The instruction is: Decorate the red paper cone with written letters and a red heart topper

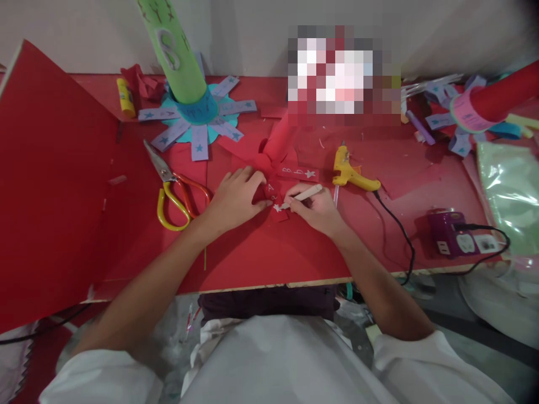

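Over the red table my right hand [315, 210] is closed around a white pen [309, 193]. The pen's tip is at a white star drawn on a red paper strip [281, 215], below the white letters "A" and "a". To the left of that strip rests my left hand [238, 196], thumb and forefinger apart, with the thumb tip at the strip's edge. Just above the pen lies another red paper strip [297, 171] marked "B b" and a star. Both strips adjoin a red paper tube [280, 137] that leans away from me, its far end hidden by pixelation.
Scissors [172, 193] lie left of my left hand. A yellow glue gun [351, 173] sits to the right, its cord running to a purple power socket [452, 233]. Behind stand a green paper tube [181, 67] and a glue stick [125, 98]. A red panel [54, 185] rises at left.
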### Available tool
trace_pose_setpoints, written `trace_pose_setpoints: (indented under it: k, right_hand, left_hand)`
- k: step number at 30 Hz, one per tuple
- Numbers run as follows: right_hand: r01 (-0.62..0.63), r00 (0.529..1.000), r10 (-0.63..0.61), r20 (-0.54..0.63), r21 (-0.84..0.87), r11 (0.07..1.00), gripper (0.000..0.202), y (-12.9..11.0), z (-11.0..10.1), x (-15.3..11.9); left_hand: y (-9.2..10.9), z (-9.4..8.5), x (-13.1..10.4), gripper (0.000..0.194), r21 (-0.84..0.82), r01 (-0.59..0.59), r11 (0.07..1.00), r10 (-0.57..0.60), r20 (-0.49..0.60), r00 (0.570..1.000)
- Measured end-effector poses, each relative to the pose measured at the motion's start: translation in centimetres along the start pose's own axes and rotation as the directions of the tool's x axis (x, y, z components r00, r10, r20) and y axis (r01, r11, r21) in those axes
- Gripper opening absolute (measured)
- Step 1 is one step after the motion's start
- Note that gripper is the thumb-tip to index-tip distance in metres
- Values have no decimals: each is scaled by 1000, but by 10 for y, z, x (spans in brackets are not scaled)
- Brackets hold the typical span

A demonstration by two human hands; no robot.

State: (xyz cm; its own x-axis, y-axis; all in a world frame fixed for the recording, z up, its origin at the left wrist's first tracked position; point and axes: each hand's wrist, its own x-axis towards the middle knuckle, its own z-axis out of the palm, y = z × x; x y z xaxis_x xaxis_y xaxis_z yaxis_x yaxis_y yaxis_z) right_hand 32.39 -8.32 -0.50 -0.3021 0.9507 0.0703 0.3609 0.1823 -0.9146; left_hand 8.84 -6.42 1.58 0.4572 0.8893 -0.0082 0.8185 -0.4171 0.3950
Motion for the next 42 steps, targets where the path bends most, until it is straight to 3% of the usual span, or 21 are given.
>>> trace_pose_setpoints:
  k: [28,42]
  right_hand:
    - [128,991,-127,-33,3,992,14,-2,0,0]
    - [105,993,-107,-49,-38,994,16,-2,-1,0]
  left_hand:
    - [-1,1,0,33,6,-9,1000,9,-8,1000]
    - [0,0,0,35,30,-9,1000,9,-5,1000]
